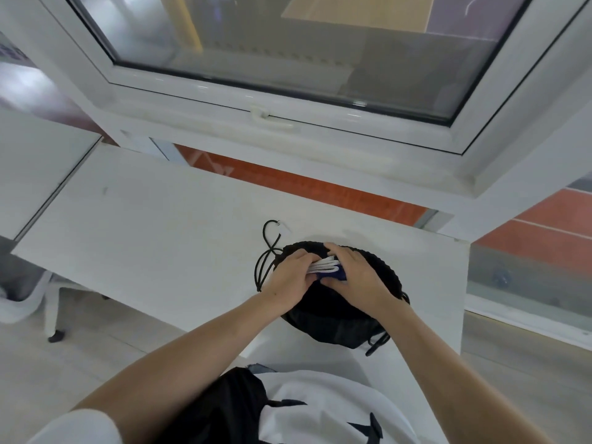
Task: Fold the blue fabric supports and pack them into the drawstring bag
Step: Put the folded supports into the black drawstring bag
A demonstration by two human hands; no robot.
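A black drawstring bag (326, 315) lies on the white table (166, 232), its mouth toward the window. Over the bag's mouth both hands press on a folded bundle of blue fabric supports (333, 273) with white edges. My left hand (290, 277) grips the bundle from the left, and my right hand (355, 274) holds it from the right with fingers laid over it. Most of the bundle is hidden between the hands. The bag's black cord (267, 251) loops out on the left.
A white window frame with a handle (269, 118) rises just behind the table. A white plastic chair leg (53, 315) stands at the lower left, beside the table's near edge. A second cord end (378, 342) trails off the bag's near right corner.
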